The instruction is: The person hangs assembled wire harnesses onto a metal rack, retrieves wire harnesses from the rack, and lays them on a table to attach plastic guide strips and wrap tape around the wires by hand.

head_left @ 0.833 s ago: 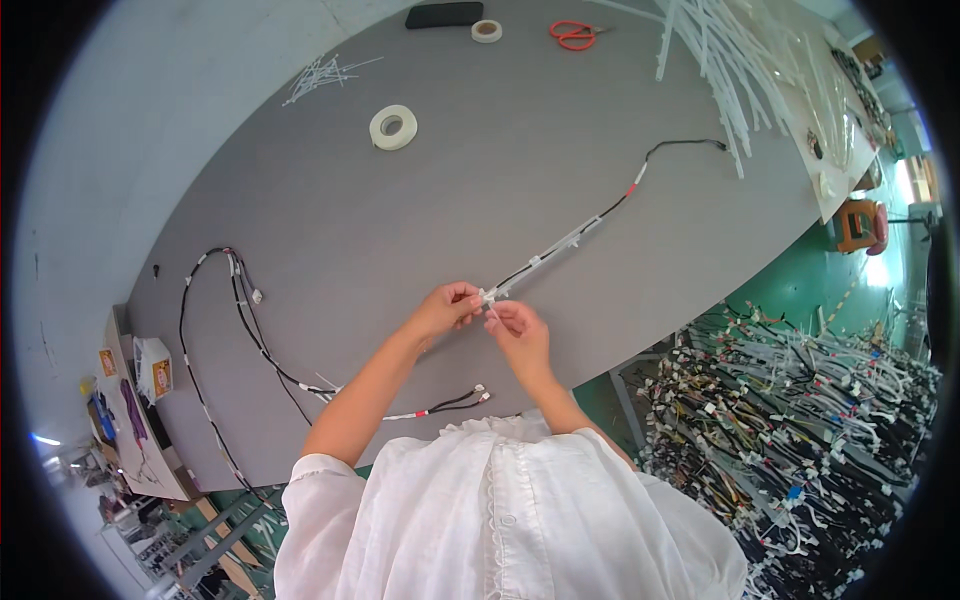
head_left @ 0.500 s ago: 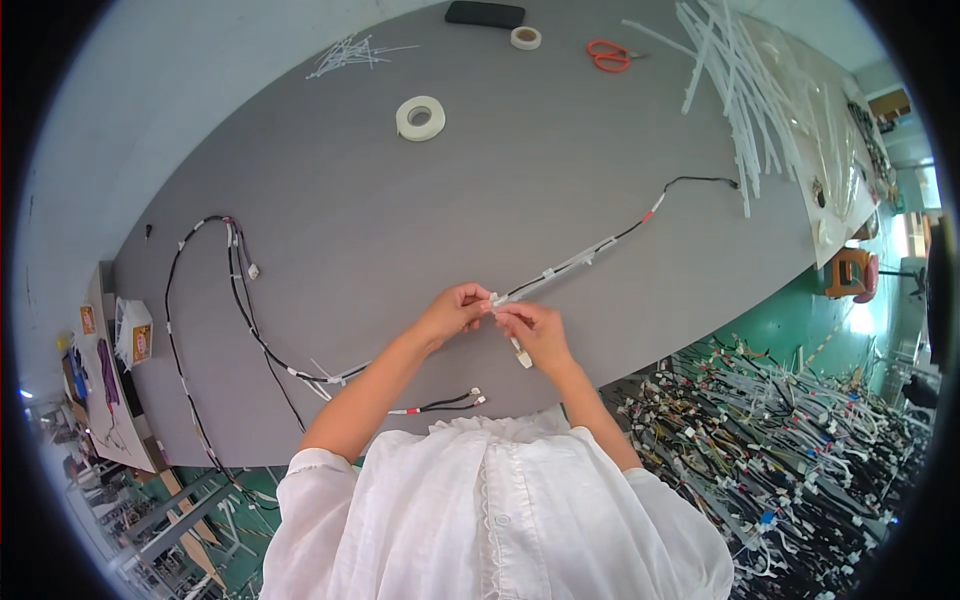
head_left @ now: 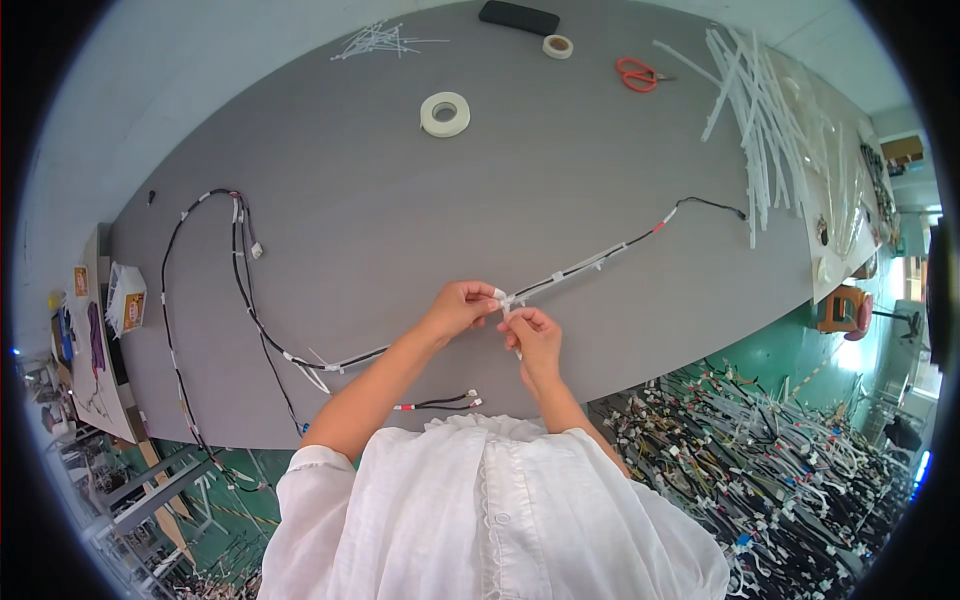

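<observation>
A black wire harness [head_left: 625,243], wrapped with white tape and clear-looking sleeving in places, stretches from my hands toward the right of the grey table. My left hand [head_left: 465,308] pinches it near the table's middle, at a white taped spot where a piece branches off. Just right of and below that spot, my right hand [head_left: 534,340] is closed on a narrow white strip running down from the harness. Whether this is tape or a sleeved lead is not plain. The harness continues leftward [head_left: 250,310] past my left forearm, in a long loop that hangs over the table's edge.
A white tape roll [head_left: 445,115], a smaller roll [head_left: 558,47], a black case [head_left: 519,17] and red-handled scissors [head_left: 638,75] lie farther back. Cable ties [head_left: 385,40] and white tubes [head_left: 765,140] lie at the far side. Many harnesses [head_left: 750,470] are heaped at lower right.
My right hand has turned and dropped slightly; the white connector that hung below it is now mostly hidden. My left hand keeps its pinch. The whole view has shifted a little.
</observation>
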Motion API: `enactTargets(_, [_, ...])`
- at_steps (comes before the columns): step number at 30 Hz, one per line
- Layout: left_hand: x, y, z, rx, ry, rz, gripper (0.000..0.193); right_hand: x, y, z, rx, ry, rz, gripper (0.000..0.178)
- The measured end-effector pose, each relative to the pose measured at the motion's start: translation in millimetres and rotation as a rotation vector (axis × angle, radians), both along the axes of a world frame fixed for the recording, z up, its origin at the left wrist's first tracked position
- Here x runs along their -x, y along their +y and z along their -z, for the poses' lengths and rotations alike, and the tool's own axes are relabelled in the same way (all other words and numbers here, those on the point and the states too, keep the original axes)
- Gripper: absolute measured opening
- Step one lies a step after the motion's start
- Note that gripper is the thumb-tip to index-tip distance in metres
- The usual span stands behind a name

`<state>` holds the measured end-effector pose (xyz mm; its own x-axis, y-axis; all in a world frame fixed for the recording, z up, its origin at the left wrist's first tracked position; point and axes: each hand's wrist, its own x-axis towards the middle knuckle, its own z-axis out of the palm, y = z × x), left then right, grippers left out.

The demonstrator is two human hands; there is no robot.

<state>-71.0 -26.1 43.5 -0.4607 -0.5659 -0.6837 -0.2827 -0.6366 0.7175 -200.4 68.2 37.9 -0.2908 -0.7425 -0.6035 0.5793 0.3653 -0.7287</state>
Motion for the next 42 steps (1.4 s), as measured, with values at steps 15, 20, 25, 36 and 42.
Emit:
enactTargets(15, [-2.0,8.8,12.3,0.129,0.038,0.010,0.011,-10.7,-4.3,-2.9,-0.069,0.029,0.097,0.006])
enactTargets(20, [-3.4,20.0,19.3,0.164,0.042,0.017,0.008,-8.9,-6.4,-16.4,-0.027,0.835,-0.132,0.014])
enactTargets(25, [-7.2,20.7,23.5,0.174,0.084,0.008,0.008,28.8,-31.1,-23.4,0.423,1.778,-0.375,0.020])
enactTargets(36, [-19.4,25.3,25.8,0.278,-0.091,0.217,0.017,16.9,-39.2,-24.6,0.204,0.700,-0.667,0.010])
enactTargets(42, [-16.2,33.5,35.7,0.255,-0.113,0.261,0.018,29.9,-8.7,-19.4,0.330,0.950,-0.767,0.011])
